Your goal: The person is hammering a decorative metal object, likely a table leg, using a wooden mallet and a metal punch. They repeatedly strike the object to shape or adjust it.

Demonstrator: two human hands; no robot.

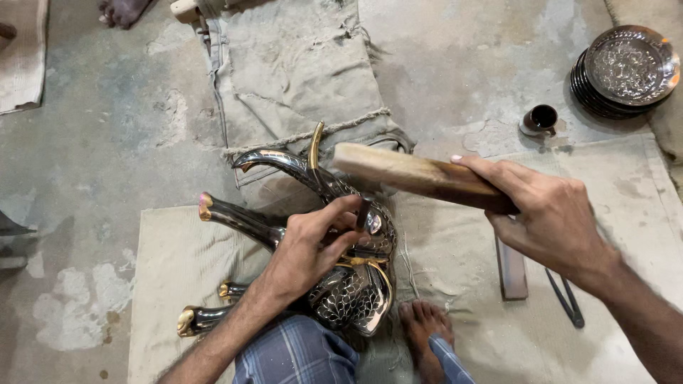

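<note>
A dark engraved metal elephant figure (356, 288) with gold trim lies on its side on a cloth (178, 270), legs pointing left, trunk and tusk curving up. My left hand (309, 249) rests on the figure's body and pinches a small dark punch tool (363, 212) against it. My right hand (548, 217) grips a wooden mallet-like stick (405, 174), held level above the punch. My bare foot (425, 327) sits beside the figure.
A stack of engraved metal plates (626, 67) lies at the top right, with a small dark cup (541, 119) near it. A flat bar (512, 270) and metal tongs (567, 299) lie under my right arm. Another person's foot (121, 11) shows at the top left.
</note>
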